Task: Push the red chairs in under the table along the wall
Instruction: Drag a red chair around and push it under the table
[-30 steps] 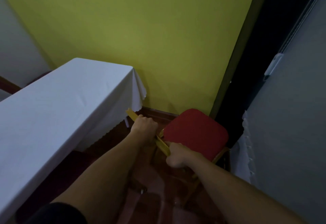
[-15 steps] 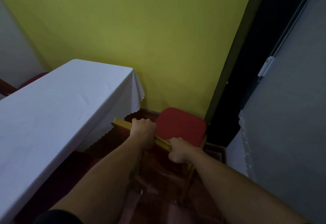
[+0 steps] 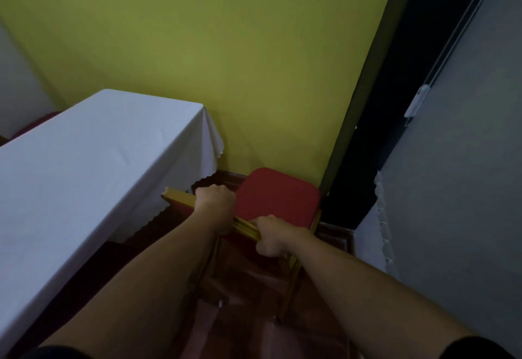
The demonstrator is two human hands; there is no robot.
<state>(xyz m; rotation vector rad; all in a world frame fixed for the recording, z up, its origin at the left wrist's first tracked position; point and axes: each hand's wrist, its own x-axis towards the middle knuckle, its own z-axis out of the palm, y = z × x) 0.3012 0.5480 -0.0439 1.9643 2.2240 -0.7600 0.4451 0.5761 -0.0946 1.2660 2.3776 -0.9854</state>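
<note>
A red chair [image 3: 278, 196] with a gold frame stands below me, its padded seat facing the yellow wall. My left hand [image 3: 216, 206] and my right hand [image 3: 272, 236] both grip the gold top rail of its backrest, the left nearer the table. A table with a white cloth [image 3: 84, 172] runs along the left, its end close to the chair's backrest corner. The chair's legs are partly hidden by my arms.
The yellow wall [image 3: 226, 62] is straight ahead, with a dark gap [image 3: 375, 144] at its right. A second cloth-covered surface [image 3: 452, 189] fills the right side. Another red chair [image 3: 34, 124] peeks out behind the table at far left. The floor is dark red.
The chair has turned and slid toward the wall corner, its seat now squarer to the wall. Both hands kept their grip on the backrest rail.
</note>
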